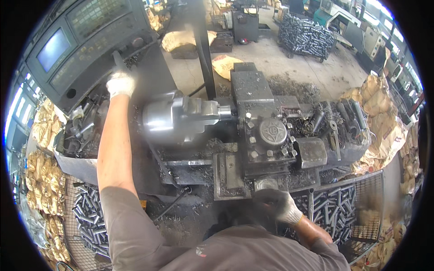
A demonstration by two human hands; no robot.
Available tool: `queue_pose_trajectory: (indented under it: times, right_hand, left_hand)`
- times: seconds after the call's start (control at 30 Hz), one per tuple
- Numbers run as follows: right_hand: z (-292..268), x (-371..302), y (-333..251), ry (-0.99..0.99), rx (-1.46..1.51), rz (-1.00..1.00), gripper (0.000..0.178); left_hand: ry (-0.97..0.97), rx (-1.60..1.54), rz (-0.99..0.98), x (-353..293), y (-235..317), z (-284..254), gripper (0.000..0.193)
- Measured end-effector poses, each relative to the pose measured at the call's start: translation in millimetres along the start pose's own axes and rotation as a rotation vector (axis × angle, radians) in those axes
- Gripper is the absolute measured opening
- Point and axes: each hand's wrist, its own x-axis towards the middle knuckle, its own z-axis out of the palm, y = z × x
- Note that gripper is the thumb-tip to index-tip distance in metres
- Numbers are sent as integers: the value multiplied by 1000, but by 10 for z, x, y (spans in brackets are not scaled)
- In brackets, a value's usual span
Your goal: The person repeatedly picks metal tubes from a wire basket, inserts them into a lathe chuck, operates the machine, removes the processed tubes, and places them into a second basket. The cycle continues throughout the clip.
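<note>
At the sloping control panel (83, 67) of a lathe, my left hand (121, 83) wears a white glove with darkened fingers. One finger points up along the panel's lower edge, near a round dark knob (137, 42). Below the tool post (266, 144), my gloved right hand (285, 208) is at the front of the carriage. Its darkened fingers look curled, and what they hold is hidden. Left of the tool post, the shiny chuck (165, 117) looks smeared, and a short bright metal rod (224, 111) sticks out of its jaws toward the tool post.
Wire baskets of metal pins stand below left (90, 221) and right (337, 210). Metal shavings (294, 90) lie behind the tool post. Tools (334, 135) rest on the machine's right end, beside crumpled brown paper sacks (377, 117). A loaded wheeled cart (305, 36) stands farther back.
</note>
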Motion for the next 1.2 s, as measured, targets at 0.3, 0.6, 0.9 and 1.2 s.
queue_pose_trajectory:
  times: [0.3,0.6,0.9,1.2]
  right_hand:
    - [1045,330,54,-469,-75,-82,31]
    - [3564,-740,-390,-1282,-276,-228,33]
    - [5233,-3326,-814,-1956,-679,-1007,40]
    - [6192,-4162,-517,-2283,-680,-1468,45]
  left_hand:
    - [-671,-522,-168,-4770,-549,-760,30]
    - [-268,670,-1894,-11754,-1253,-3699,51]
    - [2460,1677,-2541,-13295,2812,-4765,59]
    - [1290,2232,-2739,-13459,3206,-4915,43]
